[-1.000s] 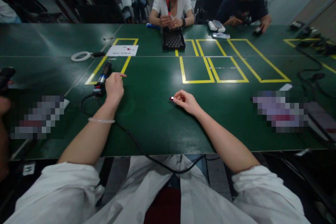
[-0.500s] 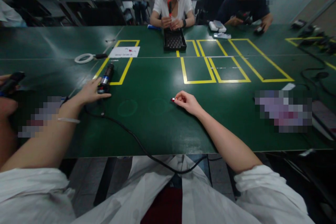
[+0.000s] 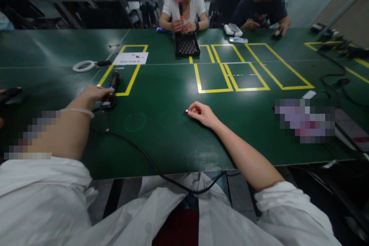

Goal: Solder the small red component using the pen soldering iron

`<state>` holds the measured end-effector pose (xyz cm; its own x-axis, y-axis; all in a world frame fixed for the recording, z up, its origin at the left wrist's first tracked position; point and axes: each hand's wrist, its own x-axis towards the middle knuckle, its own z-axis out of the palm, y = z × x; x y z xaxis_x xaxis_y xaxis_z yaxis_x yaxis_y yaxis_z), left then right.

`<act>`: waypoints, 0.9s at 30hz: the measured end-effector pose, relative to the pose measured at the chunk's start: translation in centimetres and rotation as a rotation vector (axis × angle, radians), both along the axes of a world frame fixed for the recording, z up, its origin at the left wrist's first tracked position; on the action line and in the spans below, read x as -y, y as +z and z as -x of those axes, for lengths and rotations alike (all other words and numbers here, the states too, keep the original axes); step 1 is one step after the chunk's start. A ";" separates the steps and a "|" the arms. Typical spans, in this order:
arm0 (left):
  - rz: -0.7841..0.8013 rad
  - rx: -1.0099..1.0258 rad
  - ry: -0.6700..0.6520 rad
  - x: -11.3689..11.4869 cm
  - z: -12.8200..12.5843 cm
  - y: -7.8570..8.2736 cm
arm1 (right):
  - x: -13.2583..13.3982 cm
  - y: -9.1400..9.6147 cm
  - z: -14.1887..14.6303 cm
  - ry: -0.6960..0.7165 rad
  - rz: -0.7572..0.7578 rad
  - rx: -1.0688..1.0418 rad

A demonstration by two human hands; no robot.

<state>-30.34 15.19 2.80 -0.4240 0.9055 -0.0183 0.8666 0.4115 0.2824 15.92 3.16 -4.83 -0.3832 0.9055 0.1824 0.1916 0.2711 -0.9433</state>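
Note:
My left hand (image 3: 96, 94) reaches over a black cylindrical tool with a blue band (image 3: 113, 81), its fingers closed on the lower part. The thumb is hidden. The tool stands at the near end of a yellow taped frame (image 3: 127, 93). Over the middle of the green table, my right hand (image 3: 203, 113) is closed in a pinch. Between thumb and forefinger sticks out a small red and silver piece (image 3: 186, 111), too small to name.
A black cable (image 3: 144, 153) runs across the table (image 3: 161, 142) and over its front edge. A white card (image 3: 131, 58) and a coiled white cable (image 3: 83, 66) lie at the left. Opposite, a person works over a black tray (image 3: 187, 46). A blurred flat item (image 3: 305, 119) lies right.
My left hand has moved from beside the black tool onto it, fingers now over its lower part. My right hand keeps its pinch. The whole view has shifted slightly.

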 end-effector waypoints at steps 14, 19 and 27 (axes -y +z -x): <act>0.034 0.274 -0.304 4.4 -15.4 -2.8 | 0.1 0.4 0.1 -0.006 -0.027 0.034; 0.014 0.287 -0.487 6.9 -23.1 -2.8 | 0.2 0.6 -0.3 -0.031 -0.079 0.118; -0.022 0.240 -0.536 9.0 -27.1 -2.6 | 0.2 0.4 -0.7 0.010 -0.112 0.184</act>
<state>-3.24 6.18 0.17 0.1071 0.9936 -0.0362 0.8630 -0.0748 0.4996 16.61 2.95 -4.39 -0.4280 0.8795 0.2080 0.3549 0.3752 -0.8563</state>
